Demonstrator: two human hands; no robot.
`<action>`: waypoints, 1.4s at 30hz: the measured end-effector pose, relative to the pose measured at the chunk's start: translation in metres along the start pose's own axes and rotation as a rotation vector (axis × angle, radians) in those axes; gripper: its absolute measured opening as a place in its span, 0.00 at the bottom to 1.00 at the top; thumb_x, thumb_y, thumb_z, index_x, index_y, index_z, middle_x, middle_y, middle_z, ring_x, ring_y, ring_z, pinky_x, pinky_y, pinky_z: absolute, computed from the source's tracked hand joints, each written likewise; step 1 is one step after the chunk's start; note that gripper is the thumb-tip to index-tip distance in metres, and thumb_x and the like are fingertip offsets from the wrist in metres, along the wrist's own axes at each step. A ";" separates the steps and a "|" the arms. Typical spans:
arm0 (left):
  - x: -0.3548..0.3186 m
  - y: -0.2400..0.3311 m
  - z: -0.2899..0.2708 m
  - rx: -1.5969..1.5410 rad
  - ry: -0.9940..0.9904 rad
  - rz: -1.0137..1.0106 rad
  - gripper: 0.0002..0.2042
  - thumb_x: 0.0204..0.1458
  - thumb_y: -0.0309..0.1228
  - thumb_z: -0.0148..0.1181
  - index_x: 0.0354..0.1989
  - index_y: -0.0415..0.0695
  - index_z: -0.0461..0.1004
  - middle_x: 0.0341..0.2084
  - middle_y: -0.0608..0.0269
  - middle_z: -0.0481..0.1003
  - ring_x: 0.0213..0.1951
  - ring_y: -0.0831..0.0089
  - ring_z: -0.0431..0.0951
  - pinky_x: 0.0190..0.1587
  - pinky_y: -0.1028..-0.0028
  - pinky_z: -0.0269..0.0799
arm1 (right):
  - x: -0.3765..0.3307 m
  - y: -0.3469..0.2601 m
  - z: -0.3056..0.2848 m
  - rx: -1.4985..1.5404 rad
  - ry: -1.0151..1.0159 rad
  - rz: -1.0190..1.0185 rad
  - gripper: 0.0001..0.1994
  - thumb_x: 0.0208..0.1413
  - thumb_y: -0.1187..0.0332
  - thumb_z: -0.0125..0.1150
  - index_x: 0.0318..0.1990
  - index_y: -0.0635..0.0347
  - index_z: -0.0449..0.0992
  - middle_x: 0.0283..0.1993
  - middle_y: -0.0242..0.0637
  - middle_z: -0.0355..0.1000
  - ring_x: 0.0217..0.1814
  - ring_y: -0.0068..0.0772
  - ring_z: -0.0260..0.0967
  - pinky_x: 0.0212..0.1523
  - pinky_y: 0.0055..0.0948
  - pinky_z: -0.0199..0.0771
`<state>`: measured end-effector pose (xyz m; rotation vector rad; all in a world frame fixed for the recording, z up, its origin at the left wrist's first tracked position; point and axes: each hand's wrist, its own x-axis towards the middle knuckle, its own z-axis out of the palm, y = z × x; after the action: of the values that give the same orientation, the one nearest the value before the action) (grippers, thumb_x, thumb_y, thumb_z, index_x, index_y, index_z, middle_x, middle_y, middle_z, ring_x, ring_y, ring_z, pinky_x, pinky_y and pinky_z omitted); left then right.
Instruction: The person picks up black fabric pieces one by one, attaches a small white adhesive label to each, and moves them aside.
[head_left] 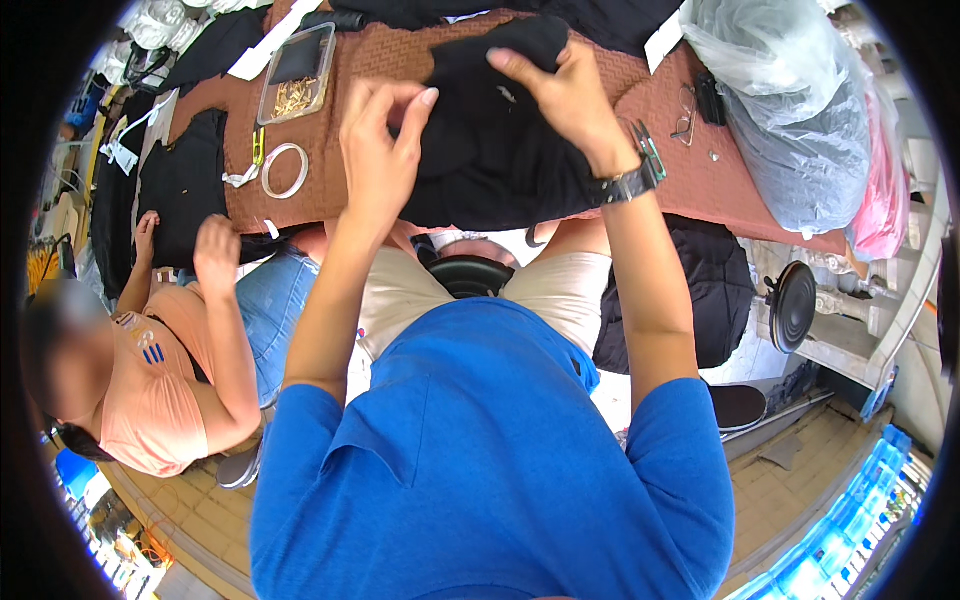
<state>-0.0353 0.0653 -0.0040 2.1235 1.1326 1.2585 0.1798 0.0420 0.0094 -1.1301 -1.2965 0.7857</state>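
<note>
A dark black cloth (pixel 490 150) lies before me over the table's near edge, with a small pale mark or tag on its upper part. My left hand (pixel 380 140) is raised at the cloth's left side. Its fingers are curled and the thumb and forefinger come together; whether anything thin sits between them I cannot make out. My right hand (pixel 575 95) is over the cloth's right edge, thumb stretched across it and apart from the bent fingers, whose tips are partly hidden. A watch (pixel 630 184) is on my right wrist, with green-handled snips (pixel 648 150) close beside it.
A brown quilted cover (pixel 330 185) lies on the table. Left stand a clear box of brass-coloured pieces (pixel 297 95), yellow snips (pixel 258 148) and a white ring (pixel 285 171). Glasses (pixel 687 115) and bulging plastic bags (pixel 790 130) are right. A co-worker (pixel 160 390) handles black cloth at left.
</note>
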 end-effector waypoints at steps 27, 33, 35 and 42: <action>-0.074 -0.033 0.050 -0.937 -0.099 -1.078 0.20 0.58 0.33 0.65 0.49 0.29 0.71 0.45 0.51 0.79 0.48 0.67 0.81 0.52 0.69 0.78 | -0.094 0.038 0.016 -0.422 0.052 0.001 0.14 0.53 0.80 0.66 0.48 0.65 0.79 0.42 0.42 0.69 0.36 0.37 0.72 0.40 0.31 0.75; -0.078 -0.037 0.046 -1.010 -0.117 -1.018 0.15 0.59 0.33 0.63 0.48 0.35 0.72 0.45 0.56 0.79 0.48 0.70 0.80 0.51 0.69 0.78 | -0.089 0.040 0.021 -0.417 0.032 0.011 0.06 0.54 0.79 0.66 0.40 0.67 0.79 0.36 0.42 0.70 0.34 0.39 0.73 0.38 0.35 0.73; -0.078 -0.037 0.047 -1.048 -0.096 -1.050 0.16 0.59 0.34 0.63 0.48 0.35 0.72 0.46 0.56 0.79 0.48 0.70 0.81 0.51 0.69 0.78 | -0.089 0.044 0.021 -0.430 0.057 -0.016 0.04 0.55 0.78 0.66 0.37 0.67 0.79 0.34 0.40 0.71 0.33 0.36 0.72 0.37 0.31 0.72; -0.068 -0.023 0.051 -1.100 -0.271 -1.044 0.36 0.54 0.38 0.73 0.55 0.20 0.59 0.53 0.39 0.72 0.52 0.62 0.79 0.53 0.66 0.78 | -0.092 0.034 0.023 -0.399 0.061 -0.104 0.03 0.56 0.79 0.64 0.34 0.68 0.76 0.34 0.44 0.70 0.35 0.46 0.72 0.37 0.37 0.72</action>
<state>-0.0188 0.0262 -0.0807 0.6584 0.8640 0.7186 0.1477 -0.0288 -0.0540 -1.3753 -1.4873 0.4207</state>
